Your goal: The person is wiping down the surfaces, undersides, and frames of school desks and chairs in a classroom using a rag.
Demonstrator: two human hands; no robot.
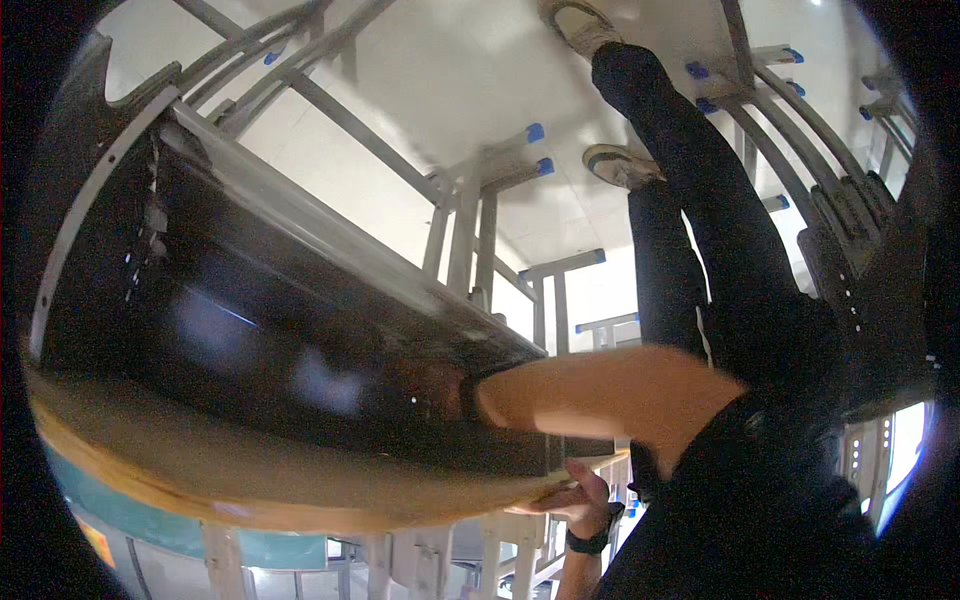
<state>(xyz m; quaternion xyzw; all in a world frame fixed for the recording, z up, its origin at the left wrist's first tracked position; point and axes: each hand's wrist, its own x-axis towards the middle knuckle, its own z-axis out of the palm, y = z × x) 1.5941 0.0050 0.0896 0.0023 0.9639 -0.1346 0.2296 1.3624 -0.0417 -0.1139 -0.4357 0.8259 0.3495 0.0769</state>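
The view is turned over, with the floor at the top. My right hand reaches into the dark metal compartment under a desk. Shadow hides its fingers, so I cannot tell what it touches. A dark band circles that wrist. My left hand, with a black watch or band on its wrist, lies against the wood-coloured edge of the tabletop. Its thumb stands apart from the fingers; whether it grips the edge is unclear. The tabletop underside borders the compartment.
My legs and light shoes stand beside the desk. Grey metal frames with blue end caps stand on the pale floor. Chair frames rise behind my legs. A metal lip runs along the compartment.
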